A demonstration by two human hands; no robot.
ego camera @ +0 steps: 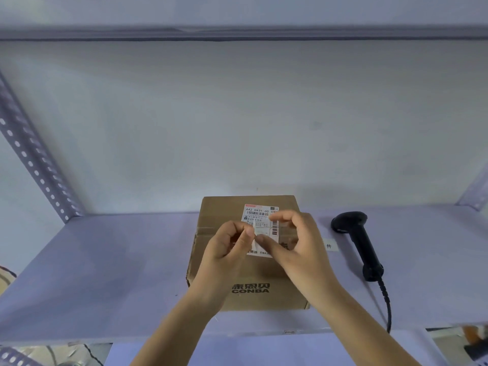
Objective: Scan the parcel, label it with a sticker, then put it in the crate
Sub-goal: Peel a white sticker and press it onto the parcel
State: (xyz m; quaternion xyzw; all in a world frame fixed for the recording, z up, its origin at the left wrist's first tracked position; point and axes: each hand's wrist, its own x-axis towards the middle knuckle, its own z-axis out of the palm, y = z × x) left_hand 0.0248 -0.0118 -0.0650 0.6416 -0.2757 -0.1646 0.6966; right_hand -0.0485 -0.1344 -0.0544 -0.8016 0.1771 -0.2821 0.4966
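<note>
head view: one camera, looking down at a shelf.
parcel [247, 260]: brown cardboard box, flat on the shelf surface [105, 260], about centre. "CONBA" printed on the near part of the top.
shipping label [260, 213]: white, barcode plus "642 H431-00", stuck on the far half of the parcel's top, partly covered by the hands.
left hand [227, 249]: above the parcel, fingers curled in, thumb and forefinger pinching a small white sticker [260, 233].
right hand [295, 241]: also above the parcel, thumb and forefinger pinching the same sticker from the other side; remaining fingers bent loosely.
sticker: held between both hands over the shipping label. Can't tell whether it touches the box or whether a backing is attached.
scanner [356, 241]: black handheld, lying on the shelf right of the parcel, apart from it, head toward the wall, coiled cable [386, 302] running off the near edge.
small tag [329, 245]: white, one printed character, on the shelf between parcel and scanner.
upright [34, 159]: perforated metal post, far left.
crate: not in view.
</note>
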